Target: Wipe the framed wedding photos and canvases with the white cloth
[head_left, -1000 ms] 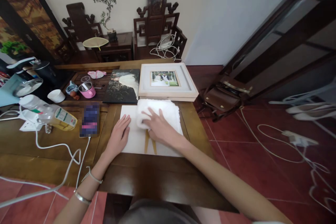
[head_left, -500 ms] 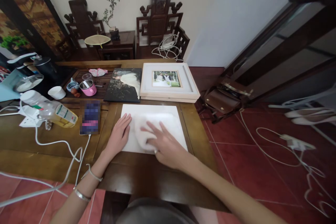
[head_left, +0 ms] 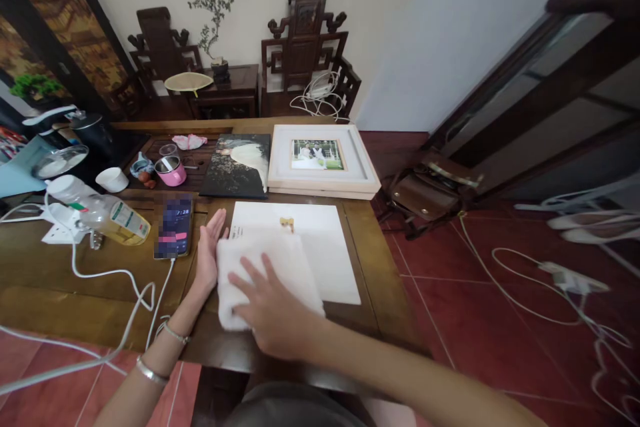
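A white fluffy cloth (head_left: 295, 267) is spread over the lower left part of a white board (head_left: 335, 253) with a small gold mark near its top middle. My right hand (head_left: 273, 310) lies flat on the cloth with its fingers spread. Beside the board's left edge, my left hand (head_left: 207, 250) is held on its side with fingers stretched out, next to the cloth. Whether it touches the board there is hidden from me. Some small dark print shows at the board's left edge.
Behind the board lie a dark photo panel (head_left: 225, 170) and a white picture frame (head_left: 363, 177). On the left are a phone (head_left: 173, 227) on a charging cable, a bottle of yellow liquid (head_left: 115, 217), a pink cup (head_left: 173, 175) and a power strip (head_left: 60, 230).
My right hand has slid the cloth left and toward me, baring the gold mark. My left hand has moved off the board to its left edge and turned on its side.
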A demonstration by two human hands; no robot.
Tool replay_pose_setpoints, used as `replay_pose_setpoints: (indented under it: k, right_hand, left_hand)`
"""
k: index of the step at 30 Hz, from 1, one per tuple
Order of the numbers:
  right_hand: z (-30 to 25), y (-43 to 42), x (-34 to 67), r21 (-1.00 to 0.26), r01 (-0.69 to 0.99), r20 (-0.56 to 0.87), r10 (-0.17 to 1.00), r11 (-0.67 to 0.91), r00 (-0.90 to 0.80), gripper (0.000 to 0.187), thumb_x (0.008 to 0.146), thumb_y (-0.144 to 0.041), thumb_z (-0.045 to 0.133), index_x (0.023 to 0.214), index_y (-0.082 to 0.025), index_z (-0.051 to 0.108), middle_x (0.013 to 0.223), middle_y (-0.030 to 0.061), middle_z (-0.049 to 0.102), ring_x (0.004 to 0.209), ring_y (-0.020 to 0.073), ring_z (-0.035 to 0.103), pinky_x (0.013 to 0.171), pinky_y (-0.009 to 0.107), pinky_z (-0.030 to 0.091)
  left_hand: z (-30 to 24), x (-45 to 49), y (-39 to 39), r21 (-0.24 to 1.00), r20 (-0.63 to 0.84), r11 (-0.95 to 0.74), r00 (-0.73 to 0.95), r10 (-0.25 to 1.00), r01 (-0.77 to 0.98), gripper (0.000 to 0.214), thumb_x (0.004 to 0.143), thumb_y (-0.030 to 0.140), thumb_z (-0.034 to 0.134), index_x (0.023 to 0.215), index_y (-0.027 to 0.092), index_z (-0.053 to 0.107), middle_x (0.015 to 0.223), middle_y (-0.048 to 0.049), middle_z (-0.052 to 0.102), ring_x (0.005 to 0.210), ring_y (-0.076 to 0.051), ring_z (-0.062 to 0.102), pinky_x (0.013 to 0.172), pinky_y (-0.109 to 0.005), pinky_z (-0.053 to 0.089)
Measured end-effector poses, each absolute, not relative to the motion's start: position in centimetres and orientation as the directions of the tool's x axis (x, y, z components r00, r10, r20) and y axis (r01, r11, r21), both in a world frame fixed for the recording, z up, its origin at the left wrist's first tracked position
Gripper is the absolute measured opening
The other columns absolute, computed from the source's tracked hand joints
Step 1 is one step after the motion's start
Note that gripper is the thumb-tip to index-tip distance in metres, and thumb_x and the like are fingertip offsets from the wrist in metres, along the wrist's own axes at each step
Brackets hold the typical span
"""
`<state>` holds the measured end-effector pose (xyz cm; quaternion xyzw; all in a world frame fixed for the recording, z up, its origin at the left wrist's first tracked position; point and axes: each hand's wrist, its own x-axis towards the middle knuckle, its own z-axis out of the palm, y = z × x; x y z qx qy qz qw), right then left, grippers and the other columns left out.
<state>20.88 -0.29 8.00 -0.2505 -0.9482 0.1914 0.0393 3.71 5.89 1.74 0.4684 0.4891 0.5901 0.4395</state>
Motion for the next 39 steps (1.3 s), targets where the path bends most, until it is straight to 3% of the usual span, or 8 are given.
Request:
replay_pose_setpoints:
  k: [4, 9, 16, 22, 27, 31, 35, 39]
  right_hand:
    - [9.5, -2.3, 23.7, -0.462, 0.498, -0.124, 0.503, 0.733, -0.855, 0.038, 0.081, -0.020, 0.050, 0.116, -0.017, 0.064, 0.145, 0.0139, 0.045, 0.140, 0.0388, 0.023, 0.111, 0.067, 0.010]
    - [9.2, 1.9, 25.4, -0.398, 0.692, -0.117, 0.715, 0.602, -0.689, 0.046, 0.073, -0.007, 0.045, 0.116, -0.014, 0.061, 0.136, 0.0153, 0.053, 0.140, 0.0327, 0.026, 0.113, 0.057, 0.015]
    - [9.6, 10.9, 21.8, -0.452, 0.669, -0.043, 0.735, 0.589, -0.676, 0.038, 0.076, -0.007, 0.036, 0.103, -0.018, 0.060, 0.103, 0.0099, 0.068, 0.103, 0.0283, 0.059, 0.090, 0.042, 0.040]
    - [10.8, 13.0, 19.3, -0.484, 0.629, -0.057, 0.695, 0.608, -0.717, 0.031, 0.072, -0.011, 0.040, 0.094, -0.019, 0.060, 0.092, 0.0093, 0.069, 0.082, 0.0261, 0.060, 0.066, 0.031, 0.040]
    - [10.3, 12.3, 23.8, -0.478, 0.697, -0.088, 0.760, 0.535, -0.644, 0.029, 0.073, -0.011, 0.039, 0.091, -0.019, 0.060, 0.087, 0.0092, 0.067, 0.085, 0.0265, 0.060, 0.067, 0.031, 0.044]
    - [8.2, 10.7, 29.0, -0.458, 0.749, -0.014, 0.838, 0.479, -0.545, 0.033, 0.075, -0.009, 0.036, 0.096, -0.018, 0.059, 0.092, 0.0088, 0.068, 0.095, 0.0287, 0.061, 0.084, 0.043, 0.047]
    - [5.6, 6.2, 31.7, -0.349, 0.772, 0.032, 0.830, 0.532, -0.557, 0.039, 0.069, -0.003, 0.039, 0.099, -0.012, 0.063, 0.136, 0.0177, 0.053, 0.137, 0.0364, 0.032, 0.109, 0.063, 0.021]
    - [6.4, -0.8, 32.3, -0.376, 0.731, -0.098, 0.760, 0.569, -0.642, 0.044, 0.061, 0.002, 0.041, 0.091, -0.013, 0.067, 0.152, 0.0130, 0.034, 0.144, 0.0347, 0.008, 0.112, 0.067, 0.007]
  left_hand:
    - [1.8, 4.2, 5.2, 0.957, 0.211, -0.188, -0.088, 0.973, 0.221, 0.055, 0.096, 0.052, 0.029, 0.131, 0.017, 0.054, 0.142, -0.0105, 0.050, 0.135, -0.022, 0.043, 0.115, -0.042, 0.031]
    - [1.5, 4.4, 5.0, 0.770, 0.282, -0.305, 0.129, 0.951, 0.561, 0.041, 0.096, 0.037, 0.041, 0.127, 0.016, 0.058, 0.139, -0.0111, 0.053, 0.133, -0.023, 0.045, 0.114, -0.042, 0.032]
    - [1.5, 4.3, 5.3, 0.688, 0.334, -0.374, 0.186, 0.924, 0.622, 0.032, 0.093, 0.026, 0.045, 0.118, 0.017, 0.063, 0.130, -0.0107, 0.061, 0.128, -0.024, 0.050, 0.110, -0.042, 0.038]
    - [1.4, 4.1, 5.3, 0.668, 0.351, -0.384, 0.185, 0.918, 0.637, 0.031, 0.091, 0.021, 0.046, 0.115, 0.018, 0.065, 0.124, -0.0105, 0.064, 0.123, -0.025, 0.055, 0.108, -0.045, 0.041]
    - [0.9, 4.0, 5.3, 0.683, 0.347, -0.384, 0.187, 0.919, 0.621, 0.033, 0.091, 0.022, 0.046, 0.120, 0.017, 0.063, 0.133, -0.0119, 0.058, 0.130, -0.025, 0.049, 0.111, -0.047, 0.037]
    - [0.8, 4.1, 5.2, 0.688, 0.351, -0.394, 0.196, 0.916, 0.609, 0.034, 0.092, 0.022, 0.046, 0.121, 0.016, 0.061, 0.135, -0.0129, 0.056, 0.132, -0.023, 0.046, 0.112, -0.047, 0.036]
    - [0.9, 4.2, 5.2, 0.682, 0.347, -0.386, 0.190, 0.919, 0.621, 0.035, 0.092, 0.022, 0.046, 0.123, 0.015, 0.060, 0.136, -0.0136, 0.055, 0.133, -0.023, 0.046, 0.113, -0.047, 0.036]
    - [1.1, 4.3, 5.2, 0.673, 0.329, -0.369, 0.188, 0.926, 0.641, 0.036, 0.092, 0.023, 0.046, 0.125, 0.015, 0.058, 0.137, -0.0135, 0.054, 0.133, -0.023, 0.045, 0.113, -0.047, 0.035]
